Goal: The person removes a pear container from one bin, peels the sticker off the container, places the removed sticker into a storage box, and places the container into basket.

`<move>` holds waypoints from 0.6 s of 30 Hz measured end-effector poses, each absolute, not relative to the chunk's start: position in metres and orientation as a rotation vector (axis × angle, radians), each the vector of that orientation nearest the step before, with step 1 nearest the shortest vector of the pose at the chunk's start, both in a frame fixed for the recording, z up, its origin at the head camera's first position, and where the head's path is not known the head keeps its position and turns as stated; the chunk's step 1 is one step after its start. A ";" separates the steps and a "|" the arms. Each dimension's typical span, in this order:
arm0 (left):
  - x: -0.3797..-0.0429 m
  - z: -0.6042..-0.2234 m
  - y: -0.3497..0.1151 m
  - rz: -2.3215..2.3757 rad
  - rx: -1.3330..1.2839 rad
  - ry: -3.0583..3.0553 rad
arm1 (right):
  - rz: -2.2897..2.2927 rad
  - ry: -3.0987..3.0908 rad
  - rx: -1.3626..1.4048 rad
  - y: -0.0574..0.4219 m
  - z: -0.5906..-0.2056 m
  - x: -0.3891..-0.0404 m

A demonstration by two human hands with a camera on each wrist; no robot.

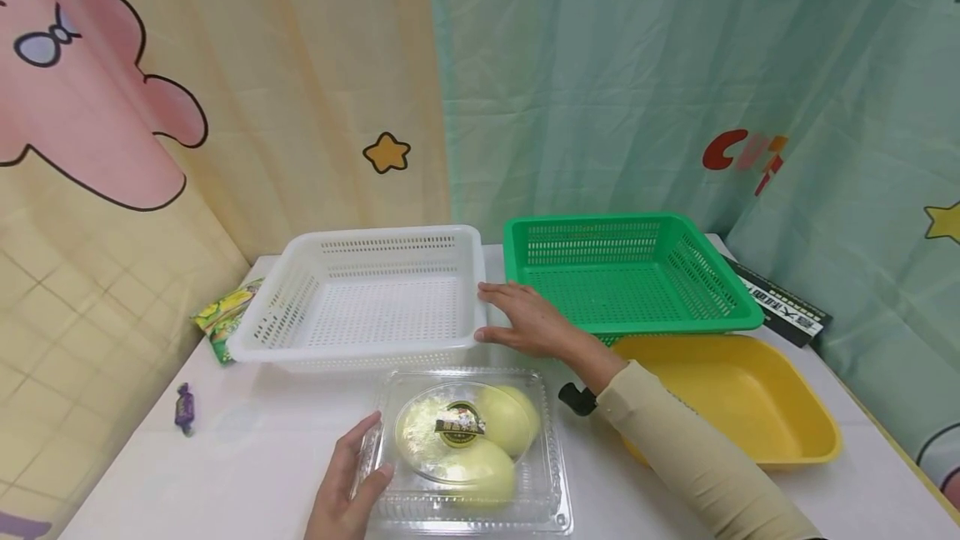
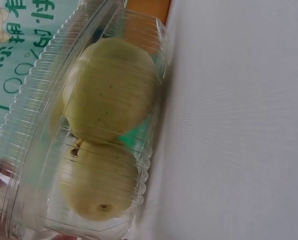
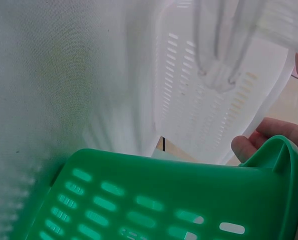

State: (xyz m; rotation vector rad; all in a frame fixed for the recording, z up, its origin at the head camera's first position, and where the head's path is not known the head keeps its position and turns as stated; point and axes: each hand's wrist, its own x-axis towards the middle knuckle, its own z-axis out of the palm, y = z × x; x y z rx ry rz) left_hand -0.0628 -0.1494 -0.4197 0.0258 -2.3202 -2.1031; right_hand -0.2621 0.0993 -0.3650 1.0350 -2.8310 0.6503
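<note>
In the head view a clear plastic fruit box (image 1: 543, 490) sits at the front of the table. Inside it lie three round, pale yellow-green fruits (image 1: 480, 473), under a lid with a round dark label. My left hand (image 1: 348, 477) holds the box by its left edge, thumb over the rim. The left wrist view shows two of the fruits (image 2: 111, 90) through the ribbed wall. My right hand (image 1: 528, 319) reaches across to a white perforated basket (image 1: 367, 352), its fingertips touching the right rim. In the right wrist view those fingers (image 3: 244, 147) rest at that rim, above the green basket (image 3: 179, 185).
A yellow basin (image 1: 750, 390) stands at the right, in front of the green basket. A black box with white lettering (image 1: 787, 307) lies beyond. At the left are a green-yellow packet (image 1: 225, 315) and a purple wrapped candy (image 1: 184, 409). Printed curtains hang behind.
</note>
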 end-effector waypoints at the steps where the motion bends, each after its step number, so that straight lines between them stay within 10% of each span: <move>1: -0.063 -0.420 -0.149 -2.107 0.014 -2.317 | 0.650 -2.831 1.035 0.099 -0.365 -0.262; 18: -0.060 -0.422 -0.143 -1.949 0.026 -2.385 | 0.652 -2.839 1.029 0.099 -0.366 -0.263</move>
